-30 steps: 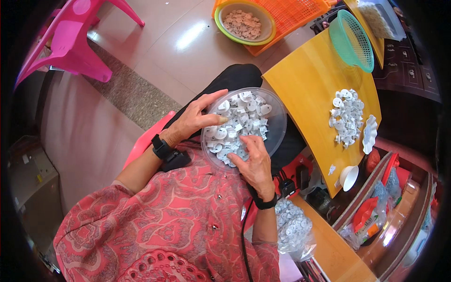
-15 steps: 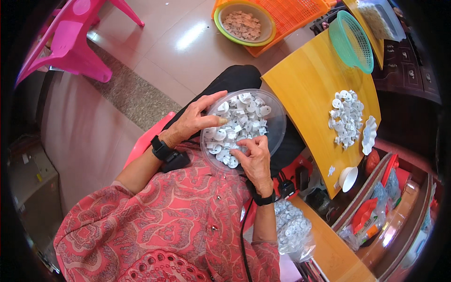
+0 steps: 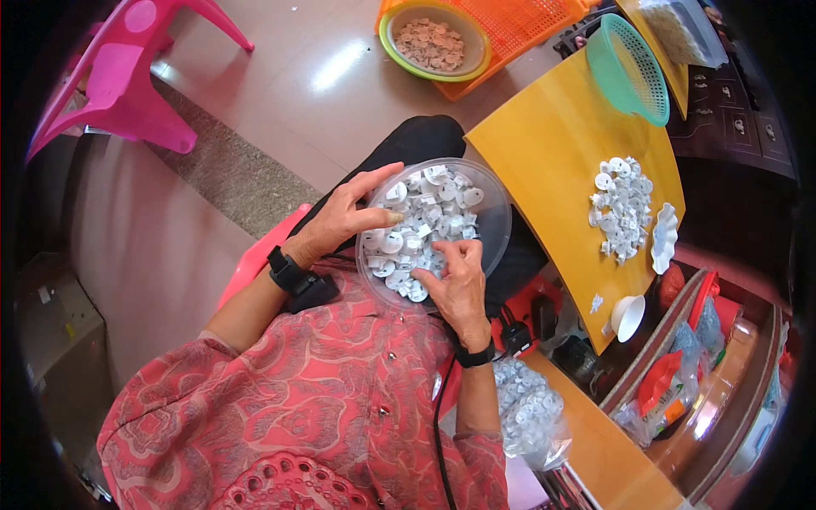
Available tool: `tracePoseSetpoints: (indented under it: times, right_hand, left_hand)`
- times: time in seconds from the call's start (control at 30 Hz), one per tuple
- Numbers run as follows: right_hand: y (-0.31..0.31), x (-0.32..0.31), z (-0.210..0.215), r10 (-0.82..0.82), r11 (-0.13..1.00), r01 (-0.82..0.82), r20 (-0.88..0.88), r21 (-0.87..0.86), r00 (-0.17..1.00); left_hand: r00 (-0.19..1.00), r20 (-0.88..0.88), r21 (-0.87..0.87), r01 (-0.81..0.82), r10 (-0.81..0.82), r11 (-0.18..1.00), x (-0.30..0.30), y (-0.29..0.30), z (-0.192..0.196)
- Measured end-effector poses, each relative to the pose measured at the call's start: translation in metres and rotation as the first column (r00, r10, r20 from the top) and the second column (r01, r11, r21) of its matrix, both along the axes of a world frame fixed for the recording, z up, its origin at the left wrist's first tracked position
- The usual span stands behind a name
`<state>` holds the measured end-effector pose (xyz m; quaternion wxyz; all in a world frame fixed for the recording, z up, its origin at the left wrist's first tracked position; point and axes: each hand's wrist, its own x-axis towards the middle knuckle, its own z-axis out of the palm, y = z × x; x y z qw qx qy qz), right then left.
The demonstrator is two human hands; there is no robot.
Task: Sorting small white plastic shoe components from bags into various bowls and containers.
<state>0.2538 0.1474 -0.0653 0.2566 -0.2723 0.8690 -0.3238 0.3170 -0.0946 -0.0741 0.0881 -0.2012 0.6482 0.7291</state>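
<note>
A clear round plastic bowl (image 3: 500, 223) rests on my lap, heaped with small white plastic pieces (image 3: 425, 204), many with round disc heads. My left hand (image 3: 336, 223) lies over the bowl's left rim. Its fingers stretch along the edge, and its thumb points inward above the pieces. On the near right side, my right hand (image 3: 461, 293) reaches into the heap with bent fingers. Thumb and index finger are apart among the pieces, and I see no piece clearly held between them. The other fingertips are partly hidden.
At right, a yellow wooden table (image 3: 535, 144) bears another white pile (image 3: 623, 208), a green basket (image 3: 627, 72) and a white cup (image 3: 627, 318). A bag of white pieces (image 3: 531, 412) sits near my right forearm. A pink chair (image 3: 127, 76) and orange crate (image 3: 510, 38) stand beyond.
The whole view has shifted slightly, so the bowl and table appear a little further left and up. Both hands keep nearly the same pose at the bowl.
</note>
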Motion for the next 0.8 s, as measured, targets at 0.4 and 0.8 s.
tracePoseSetpoints:
  times: [0.4, 0.8]
  right_hand:
    - [0.007, -0.004, 0.0, -0.07, 0.995, 0.069, -0.008, -0.073, 0.998]
    - [0.037, -0.066, 0.038, -0.403, 0.662, 0.651, 0.555, -0.373, 0.728]
  left_hand:
    - [1.0, -0.01, -0.084, 0.021, -0.022, 0.996, 0.001, -0.002, -0.003]
    - [0.995, -0.046, 0.072, -0.083, 0.086, 0.994, 0.003, 0.003, -0.003]
